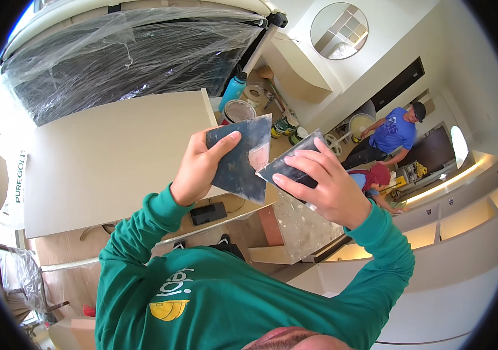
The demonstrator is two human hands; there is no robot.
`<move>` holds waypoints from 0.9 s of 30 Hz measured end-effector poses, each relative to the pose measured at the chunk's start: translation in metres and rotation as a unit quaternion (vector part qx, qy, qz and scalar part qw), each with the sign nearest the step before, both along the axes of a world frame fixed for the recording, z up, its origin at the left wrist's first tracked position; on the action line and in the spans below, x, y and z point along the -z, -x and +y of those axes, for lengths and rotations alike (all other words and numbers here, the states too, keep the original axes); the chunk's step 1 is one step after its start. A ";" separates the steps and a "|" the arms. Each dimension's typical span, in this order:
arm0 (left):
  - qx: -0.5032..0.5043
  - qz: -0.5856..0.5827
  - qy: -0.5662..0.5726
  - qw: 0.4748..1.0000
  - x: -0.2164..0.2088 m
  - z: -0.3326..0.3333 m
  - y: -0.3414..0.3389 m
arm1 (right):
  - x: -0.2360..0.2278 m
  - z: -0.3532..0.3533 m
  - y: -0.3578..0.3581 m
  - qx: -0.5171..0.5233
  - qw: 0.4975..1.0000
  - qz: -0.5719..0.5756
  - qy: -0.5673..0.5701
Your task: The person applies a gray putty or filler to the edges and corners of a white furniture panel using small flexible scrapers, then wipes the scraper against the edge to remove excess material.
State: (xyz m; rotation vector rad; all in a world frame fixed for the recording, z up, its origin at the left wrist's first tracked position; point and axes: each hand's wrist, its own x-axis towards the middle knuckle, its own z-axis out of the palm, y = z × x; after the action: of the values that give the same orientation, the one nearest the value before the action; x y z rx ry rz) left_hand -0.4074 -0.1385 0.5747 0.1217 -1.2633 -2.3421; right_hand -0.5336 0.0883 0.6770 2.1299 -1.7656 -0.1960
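My left hand (pixel 195 169) grips a dark, flat putty scraper (pixel 238 166), its thumb lying across the near face and the fingers behind it. A dab of pinkish putty (pixel 258 157) sits at the right edge of that scraper. My right hand (pixel 327 184) holds a second dark putty scraper (pixel 295 166), with several fingers spread over its face and the thumb hidden. The lower left corner of this second scraper meets the putty on the first one. Both scrapers are held up in front of me, tilted against each other.
A pale board-topped table (pixel 115 157) stands at left, beside a plastic-wrapped dark piece (pixel 138 52). Beyond my hands are a blue bottle (pixel 233 90), a bucket (pixel 239 111) and paint cans (pixel 280 127). Two people (pixel 391 131) work at right, near lit shelving (pixel 470 219). A black tablet-like device (pixel 208 214) lies below.
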 end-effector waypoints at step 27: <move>-0.088 0.000 0.167 0.982 0.016 0.002 0.014 | -0.008 -0.018 0.003 0.022 0.999 0.042 -0.009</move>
State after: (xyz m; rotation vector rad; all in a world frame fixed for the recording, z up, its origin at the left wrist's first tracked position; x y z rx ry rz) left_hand -0.4216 -0.1369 0.5583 0.1172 -1.5578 -1.9515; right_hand -0.5363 0.0704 0.6851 2.0660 -1.7691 -0.3097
